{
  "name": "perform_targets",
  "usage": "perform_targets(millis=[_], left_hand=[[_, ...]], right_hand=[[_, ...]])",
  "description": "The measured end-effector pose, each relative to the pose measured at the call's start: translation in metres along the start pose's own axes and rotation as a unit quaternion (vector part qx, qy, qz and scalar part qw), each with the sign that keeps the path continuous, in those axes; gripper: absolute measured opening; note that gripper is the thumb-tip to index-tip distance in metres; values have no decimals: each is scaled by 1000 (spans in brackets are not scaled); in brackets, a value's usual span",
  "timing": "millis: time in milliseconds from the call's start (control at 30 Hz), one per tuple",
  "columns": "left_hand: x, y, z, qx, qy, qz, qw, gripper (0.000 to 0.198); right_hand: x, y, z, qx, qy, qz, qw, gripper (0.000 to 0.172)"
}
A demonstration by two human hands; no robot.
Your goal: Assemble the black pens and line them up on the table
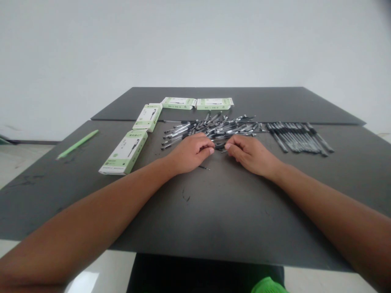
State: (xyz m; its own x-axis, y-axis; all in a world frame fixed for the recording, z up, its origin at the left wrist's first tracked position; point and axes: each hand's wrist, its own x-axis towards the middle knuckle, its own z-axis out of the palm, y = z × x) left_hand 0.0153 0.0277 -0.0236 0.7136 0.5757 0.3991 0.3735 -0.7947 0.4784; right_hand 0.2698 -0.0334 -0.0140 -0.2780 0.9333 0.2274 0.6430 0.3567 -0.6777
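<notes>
My left hand is closed in a pinch at the near edge of a heap of clear pens with dark grips and caps. Facing it, my right hand is also closed, thumb against curled fingers. A short stretch of a dark pen shows between the two sets of fingertips; the fingers cover the rest. On the table just below my left hand lies a thin dark refill-like piece.
Right of the heap, several pens lie side by side in a row. Green-and-white pen boxes form a bent line at the left and back. A light green pen-shaped stick lies far left on the dark table.
</notes>
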Motion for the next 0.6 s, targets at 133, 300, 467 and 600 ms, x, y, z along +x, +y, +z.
perform_targets(millis=[133,300,467,600], left_hand=[[0,-1,1,-2,1,0,1000,18],[0,-1,1,3,0,0,1000,18],[0,-1,0,1,-2,2,1000,18],[0,-1,0,2,-1,-1,1000,19]], right_hand=[[0,0,0,-2,-1,2,1000,34],[0,0,0,-5,-4,7,1000,36],[1,0,0,-6,-8,9,1000,37],[0,0,0,-4,-9,9,1000,38]])
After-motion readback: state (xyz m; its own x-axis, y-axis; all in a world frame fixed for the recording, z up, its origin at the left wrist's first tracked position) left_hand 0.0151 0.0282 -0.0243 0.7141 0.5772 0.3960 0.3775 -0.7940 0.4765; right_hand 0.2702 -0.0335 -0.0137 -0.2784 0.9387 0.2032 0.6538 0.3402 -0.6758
